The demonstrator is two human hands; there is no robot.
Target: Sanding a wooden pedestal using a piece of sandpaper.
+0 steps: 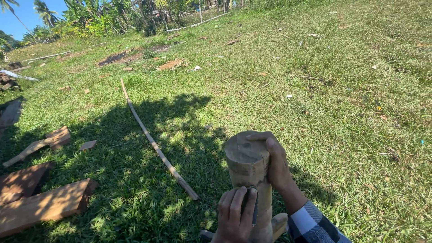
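While gripping a dark flat tool (252,208) against the post's side, left hand (234,216) clenched low, near frame bottom. Right hand (275,164) wrapped around upright round wooden post (248,173), just under its cut top. Boards (42,204) left on grass (351,112). Beyond, long thin pole (155,145) lying diagonally.

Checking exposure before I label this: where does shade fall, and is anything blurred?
Head view: harsh sun; a broad dappled shadow covers the grass around the wooden post, both hands and the planks. The far lawn is bright. Focus looks sharp throughout, no obvious motion blur.
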